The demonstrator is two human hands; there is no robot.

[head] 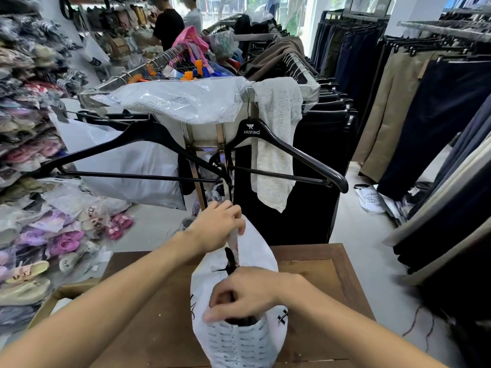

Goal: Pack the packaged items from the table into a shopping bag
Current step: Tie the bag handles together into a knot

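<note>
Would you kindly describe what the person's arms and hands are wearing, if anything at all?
Nothing is worn: the left hand and right hand are bare, without gloves, and no rings or watch show. Both forearms are uncovered to the frame's edge; no sleeve is visible.

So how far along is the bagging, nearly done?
Probably near the end. The wooden table shows no loose packages around the white shopping bag, so most seem packed already. In hand: the left hand holds the bag's top edge up while the right hand pushes a dark item into the opening. Left: seating that item and perhaps closing the bag.
</note>
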